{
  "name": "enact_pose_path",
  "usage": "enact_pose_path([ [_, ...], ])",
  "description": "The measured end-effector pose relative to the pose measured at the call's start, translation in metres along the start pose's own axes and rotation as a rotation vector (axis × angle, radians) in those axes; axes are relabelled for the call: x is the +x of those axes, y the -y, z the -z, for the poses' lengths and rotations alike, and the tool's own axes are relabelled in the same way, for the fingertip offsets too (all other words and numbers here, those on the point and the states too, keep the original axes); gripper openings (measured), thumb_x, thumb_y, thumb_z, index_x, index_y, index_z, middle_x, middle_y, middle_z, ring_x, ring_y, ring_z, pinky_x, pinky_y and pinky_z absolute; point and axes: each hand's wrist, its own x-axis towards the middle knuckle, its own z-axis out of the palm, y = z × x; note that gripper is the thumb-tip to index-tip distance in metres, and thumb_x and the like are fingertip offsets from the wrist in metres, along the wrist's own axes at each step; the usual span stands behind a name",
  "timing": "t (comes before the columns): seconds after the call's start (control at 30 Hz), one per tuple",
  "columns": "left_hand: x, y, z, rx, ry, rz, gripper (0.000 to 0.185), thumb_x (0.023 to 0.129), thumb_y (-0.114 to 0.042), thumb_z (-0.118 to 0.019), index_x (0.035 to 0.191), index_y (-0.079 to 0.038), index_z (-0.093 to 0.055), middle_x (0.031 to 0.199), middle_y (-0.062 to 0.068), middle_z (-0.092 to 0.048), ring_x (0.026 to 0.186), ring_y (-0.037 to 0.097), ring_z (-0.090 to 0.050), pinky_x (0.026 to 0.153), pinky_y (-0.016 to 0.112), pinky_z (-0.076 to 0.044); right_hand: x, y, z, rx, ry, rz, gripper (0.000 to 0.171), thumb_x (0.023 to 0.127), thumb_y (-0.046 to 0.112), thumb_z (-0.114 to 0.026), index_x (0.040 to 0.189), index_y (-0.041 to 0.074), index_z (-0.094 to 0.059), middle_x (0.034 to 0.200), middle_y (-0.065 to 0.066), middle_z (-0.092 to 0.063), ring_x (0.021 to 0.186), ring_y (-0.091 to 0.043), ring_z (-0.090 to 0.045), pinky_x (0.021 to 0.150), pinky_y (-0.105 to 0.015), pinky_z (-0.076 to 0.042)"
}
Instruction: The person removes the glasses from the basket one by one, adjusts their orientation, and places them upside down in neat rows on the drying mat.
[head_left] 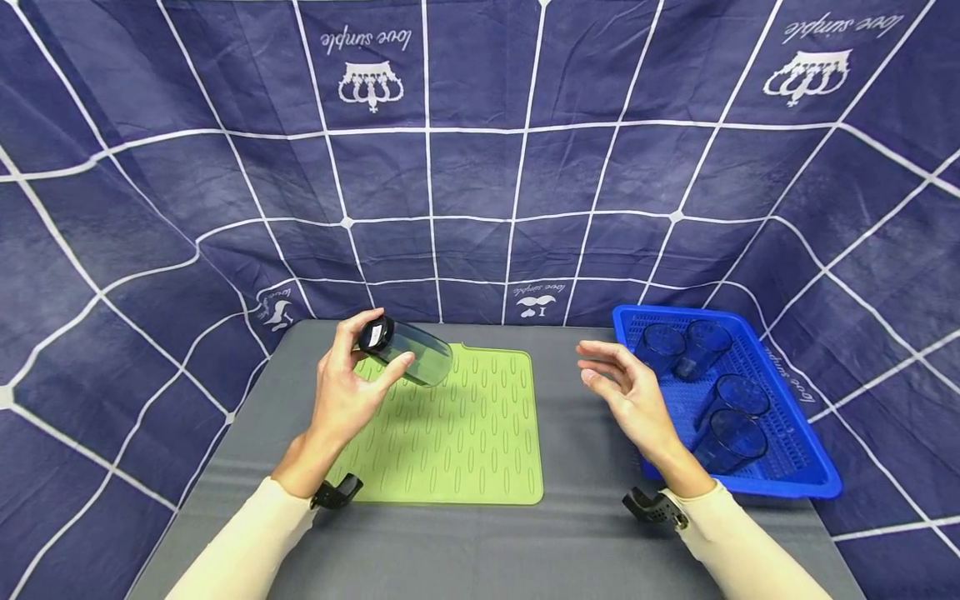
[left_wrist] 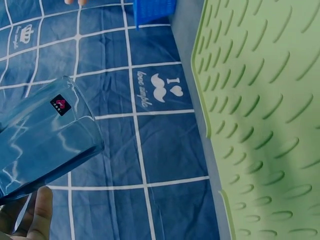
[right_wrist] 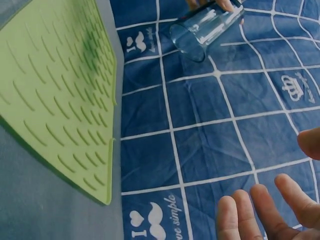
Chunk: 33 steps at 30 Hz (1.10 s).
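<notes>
A bluish clear drinking glass [head_left: 423,354] is tilted on its side above the green mat [head_left: 472,433]. My left hand [head_left: 347,392] grips it near its dark base, thumb on the near side and fingers on the far side. In the left wrist view the glass [left_wrist: 50,135] shows a small dark sticker near its rim. My right hand [head_left: 630,396] hovers with nothing in it, between the mat and the blue basket [head_left: 806,442], its fingers loosely bent. The right wrist view shows its fingertips [right_wrist: 257,195] apart from anything.
Several similar glasses [head_left: 731,442] stand in the basket at the right. A grey table [head_left: 577,450] lies under mat and basket. Blue cloth [head_left: 480,175] with white lines hangs behind and at both sides.
</notes>
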Motion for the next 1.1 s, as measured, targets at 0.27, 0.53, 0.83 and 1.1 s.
enact_pose_path([
  [0.27,0.002,0.01,0.005,0.054,0.0,0.026,0.078,0.09,-0.009,-0.102,0.159,-0.012,-0.066,0.131,0.017,-0.082,0.114,-0.009,-0.068,0.096,0.004,-0.055,0.001,0.0,0.011,-0.108,-0.008,0.012,0.043,0.11,-0.003,-0.073,0.152,-0.005,-0.067,0.143,0.022,-0.073,0.13,0.002,-0.073,0.103,-0.015,-0.063],
  [0.53,0.006,0.022,0.009,0.12,-0.005,0.044,0.078,0.09,-0.014,-0.102,0.159,-0.016,-0.067,0.127,0.015,-0.083,0.112,-0.008,-0.068,0.097,0.004,-0.055,0.001,-0.003,0.024,-0.245,-0.022,0.044,0.043,0.108,-0.003,-0.076,0.151,0.0,-0.07,0.146,0.014,-0.073,0.13,0.008,-0.071,0.103,-0.011,-0.061],
  [0.83,0.009,0.033,0.015,0.14,0.006,0.096,0.078,0.09,-0.016,-0.103,0.159,-0.018,-0.067,0.129,0.013,-0.083,0.113,-0.011,-0.067,0.096,0.002,-0.053,0.001,0.0,0.034,-0.386,-0.042,0.074,0.041,0.107,0.003,-0.081,0.147,0.004,-0.074,0.147,-0.017,-0.075,0.128,-0.006,-0.073,0.106,-0.01,-0.058],
  [1.1,0.012,0.044,0.018,0.13,0.026,0.129,0.078,0.091,-0.018,-0.103,0.16,-0.019,-0.066,0.138,0.014,-0.082,0.117,-0.014,-0.066,0.098,0.002,-0.054,0.0,-0.003,0.044,-0.51,-0.038,0.081,0.042,0.107,0.01,-0.083,0.148,0.012,-0.075,0.143,-0.009,-0.075,0.126,-0.003,-0.07,0.108,-0.009,-0.056],
])
